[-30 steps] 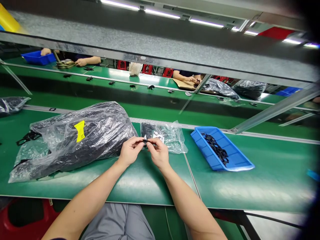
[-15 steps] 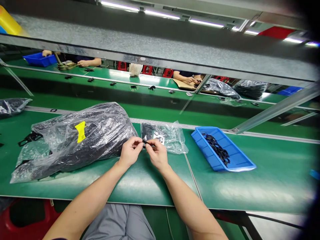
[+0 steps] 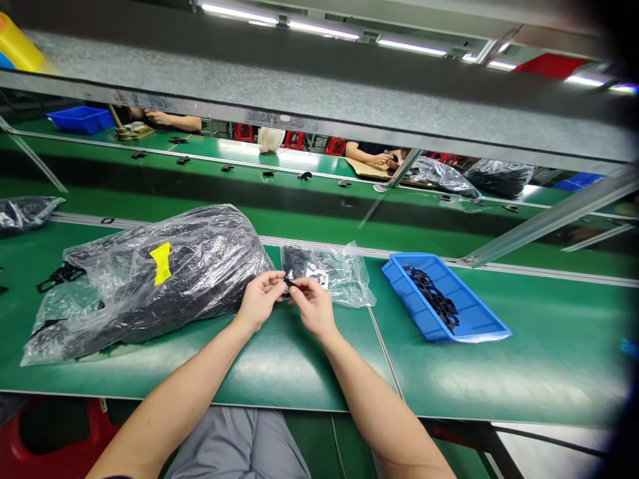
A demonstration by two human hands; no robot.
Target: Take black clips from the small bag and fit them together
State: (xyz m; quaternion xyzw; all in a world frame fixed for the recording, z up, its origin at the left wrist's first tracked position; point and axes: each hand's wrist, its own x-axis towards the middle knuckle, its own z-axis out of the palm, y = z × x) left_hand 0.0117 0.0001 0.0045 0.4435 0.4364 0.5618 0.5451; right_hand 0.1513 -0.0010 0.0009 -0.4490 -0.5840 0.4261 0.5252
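My left hand (image 3: 259, 301) and my right hand (image 3: 313, 306) meet over the green table (image 3: 279, 366), fingertips pinched together on a small black plastic part (image 3: 289, 283). Just left of my hands lies a large clear plastic bag (image 3: 150, 279) full of black parts, with a yellow label. Behind my right hand lies a small clear bag (image 3: 334, 269) holding black and white pieces.
A blue tray (image 3: 444, 296) with black parts stands to the right. Loose black parts (image 3: 54, 274) lie at the far left. A green conveyor (image 3: 299, 199) runs behind, carrying small black parts. Other people's hands (image 3: 379, 158) work at the far bench. A grey shelf (image 3: 319, 100) hangs overhead.
My hands stay pinched on the small part, shifting only slightly. At the far bench, a person's hand at the upper left has moved.
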